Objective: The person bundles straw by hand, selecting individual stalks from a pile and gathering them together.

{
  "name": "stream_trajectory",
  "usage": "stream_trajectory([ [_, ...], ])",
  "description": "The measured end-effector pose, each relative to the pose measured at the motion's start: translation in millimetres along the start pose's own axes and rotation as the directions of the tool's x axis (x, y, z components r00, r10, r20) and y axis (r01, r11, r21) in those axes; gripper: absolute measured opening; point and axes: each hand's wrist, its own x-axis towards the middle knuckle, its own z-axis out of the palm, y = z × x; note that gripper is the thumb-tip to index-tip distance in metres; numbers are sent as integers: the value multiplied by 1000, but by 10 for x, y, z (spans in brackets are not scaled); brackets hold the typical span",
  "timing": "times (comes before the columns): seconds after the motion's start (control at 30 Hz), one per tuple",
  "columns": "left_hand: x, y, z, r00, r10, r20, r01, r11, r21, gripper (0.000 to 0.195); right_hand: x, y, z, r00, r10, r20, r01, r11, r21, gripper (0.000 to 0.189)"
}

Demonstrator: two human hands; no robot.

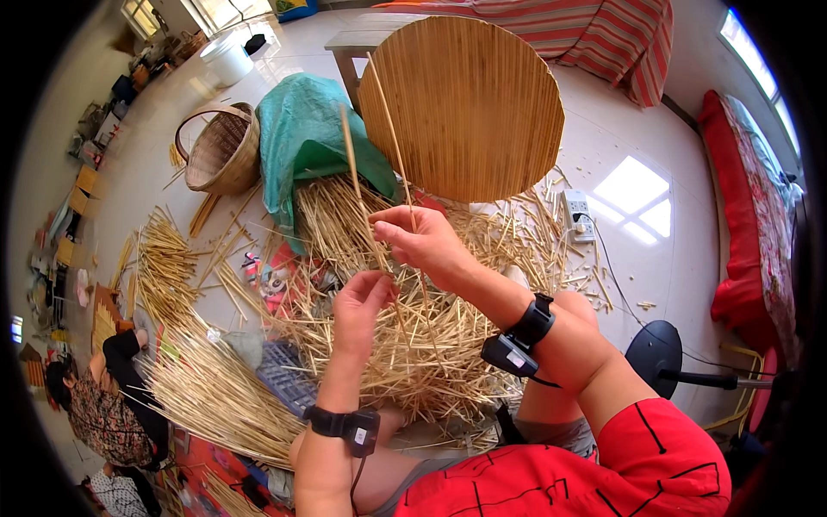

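Note:
My left hand pinches a straw stalk between thumb and forefinger, and the stalk rises from there, slightly blurred. Just above it, my right hand has a second, thinner stalk running through its fingers. The right thumb and fingertips are also close beside the first stalk; whether they touch it I cannot tell. Below both hands lies a loose heap of straw pieces. Beyond them, a bundle of stalks sticks out of a green woven sack.
A round slatted board leans against a wooden bench. To the left are a wicker basket, long straw and a blue plastic crate. A power strip and cable lie at right. Another person sits at lower left.

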Motion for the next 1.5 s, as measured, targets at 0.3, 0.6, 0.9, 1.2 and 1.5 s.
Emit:
stream_trajectory([
  [0.3, -99, -67, 49, 992, -50, 113, 45, 998, 43, 12, 31, -20, 27, 994, 1, -107, 2, 1000, 24, 15],
  [0.6, -115, 182, 5, 997, 56, -51, -51, 995, 87, 12, -166, 76, 150, 998, 59, 32, -54, 991, -126, 23],
  [0.9, -208, 232, 87, 995, 76, -62, -72, 995, 63, 12, -144, 94, 114, 996, 28, 90, -16, 991, -135, 20],
  [1.2, -207, 154, 9, 987, 120, -108, -95, 972, 216, 12, -126, 156, 116, 996, 12, 91, 9, 975, -221, 17],
  [1.5, -202, 117, 19, 980, 142, -136, -103, 960, 261, 16, -147, 162, 145, 998, -25, 55, 40, 959, -281, 9],
])
